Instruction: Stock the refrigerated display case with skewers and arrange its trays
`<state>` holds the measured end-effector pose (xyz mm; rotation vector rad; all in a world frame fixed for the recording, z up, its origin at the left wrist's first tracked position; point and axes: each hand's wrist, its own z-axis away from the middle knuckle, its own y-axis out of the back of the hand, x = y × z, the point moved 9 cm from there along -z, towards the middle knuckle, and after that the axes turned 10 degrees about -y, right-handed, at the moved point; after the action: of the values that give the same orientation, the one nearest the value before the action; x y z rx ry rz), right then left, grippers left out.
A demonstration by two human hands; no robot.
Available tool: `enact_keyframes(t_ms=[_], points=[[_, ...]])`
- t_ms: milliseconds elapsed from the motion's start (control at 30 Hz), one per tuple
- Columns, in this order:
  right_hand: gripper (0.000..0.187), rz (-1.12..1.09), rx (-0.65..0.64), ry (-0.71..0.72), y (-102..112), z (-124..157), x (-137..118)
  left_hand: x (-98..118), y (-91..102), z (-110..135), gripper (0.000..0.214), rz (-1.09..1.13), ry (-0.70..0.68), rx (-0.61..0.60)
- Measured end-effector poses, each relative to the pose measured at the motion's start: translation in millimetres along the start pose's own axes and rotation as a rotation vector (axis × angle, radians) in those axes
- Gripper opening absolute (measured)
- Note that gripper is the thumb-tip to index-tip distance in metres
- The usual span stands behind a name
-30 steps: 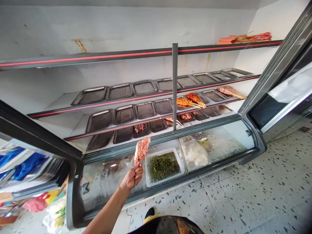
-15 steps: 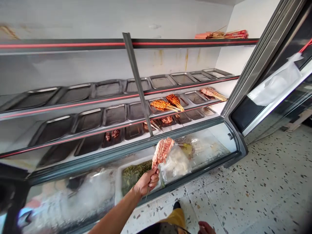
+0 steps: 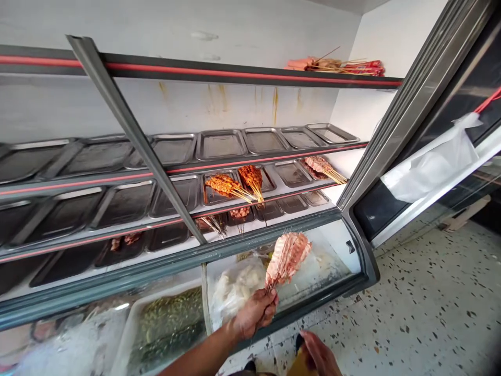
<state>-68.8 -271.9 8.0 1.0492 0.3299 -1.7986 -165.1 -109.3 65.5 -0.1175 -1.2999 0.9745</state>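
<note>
My left hand [image 3: 255,313] is closed round the sticks of a bunch of raw meat skewers [image 3: 287,257]. The pale pink meat fans out above the fist, in front of the lower glass of a display cabinet. Low in the picture, my right hand [image 3: 320,356] hangs near my legs with its fingers loosely stretched and nothing seen in them; its lower part is cut off. Orange-red marinated skewers [image 3: 225,185] lie on a tray on the shelf behind, and paler meat skewers [image 3: 321,165] rest at that shelf's right end.
Metal trays [image 3: 221,144] line the shelves. A slanting grey post [image 3: 136,138] crosses the cabinet front. Below, behind glass, are a tub of green vegetables [image 3: 170,318] and a clear bag [image 3: 235,284]. A white plastic bag [image 3: 434,156] hangs at right. Red-wrapped skewers [image 3: 362,68] lie on the top shelf.
My left hand has carried the meat skewers to the right and nearer, along the cabinet. The view has shifted right, and more of my right hand shows.
</note>
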Motion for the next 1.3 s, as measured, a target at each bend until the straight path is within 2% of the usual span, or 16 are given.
enact_keyframes(t_ms=[67, 100, 167, 233, 367, 467, 567, 700, 800, 867, 967, 1067, 1133, 1167, 1233, 1300], points=[[0.080, -0.029, -0.187, 0.096, -7.4, -23.1, -50.0, -0.4, -19.2, -24.6, 0.064, -0.025, -0.064, 0.073], [0.076, -0.012, -0.258, 0.149, -8.9, -29.9, -75.4, 1.1, -28.9, -37.3, 0.065, -0.040, -0.101, 0.109], [0.065, 0.121, -0.302, 0.205, -1.6, -39.2, -115.1, 7.3, -46.3, -61.3, 0.066, -0.091, -0.186, 0.182], [0.057, 0.281, -0.286, 0.218, 16.3, -45.9, -138.3, 15.2, -59.9, -81.6, 0.066, -0.161, -0.270, 0.265], [0.052, 0.398, -0.260, 0.290, 57.2, -58.0, -155.7, 25.7, -83.7, -115.3, 0.064, -0.222, -0.380, 0.358], [0.056, 0.357, -0.190, 0.376, 80.8, -75.9, -163.1, 34.0, -100.0, -145.9, 0.062, -0.217, -0.420, 0.356], [0.056, 0.280, -0.056, 0.426, 100.6, -108.0, -178.7, 51.5, -114.1, -188.9, 0.062, -0.125, -0.460, 0.312], [0.048, 0.255, 0.191, 0.591, 130.4, -152.8, -232.8, 88.2, -129.9, -255.8, 0.060, 0.027, -0.491, 0.257], [0.045, 0.260, 0.255, 0.626, 151.1, -183.4, -280.4, 121.6, -139.8, -299.8, 0.055, 0.065, -0.516, 0.253], [0.041, 0.287, 0.218, 0.553, 161.2, -204.5, -307.5, 144.8, -141.4, -323.4, 0.050, 0.080, -0.546, 0.283], [0.040, 0.298, 0.071, 0.426, 169.6, -232.9, -342.9, 175.5, -134.7, -354.4, 0.043, 0.090, -0.554, 0.351], [0.044, 0.173, -0.026, 0.367, 184.9, -262.0, -376.3, 202.1, -120.4, -381.2, 0.036, 0.090, -0.534, 0.419], [0.038, 0.146, 0.043, 0.341, 204.9, -285.4, -394.1, 216.9, -109.8, -395.3, 0.031, 0.092, -0.519, 0.464], [0.040, 0.183, 0.098, 0.324, 215.2, -297.1, -400.7, 222.9, -105.3, -401.1, 0.030, 0.094, -0.512, 0.482], [0.061, 0.323, 0.180, 0.297, 229.9, -317.4, -410.4, 231.2, -98.0, -410.3, 0.028, 0.097, -0.498, 0.507], [0.077, 0.440, 0.204, 0.276, 236.7, -331.4, -415.6, 234.9, -92.7, -416.8, 0.029, 0.099, -0.489, 0.521]])
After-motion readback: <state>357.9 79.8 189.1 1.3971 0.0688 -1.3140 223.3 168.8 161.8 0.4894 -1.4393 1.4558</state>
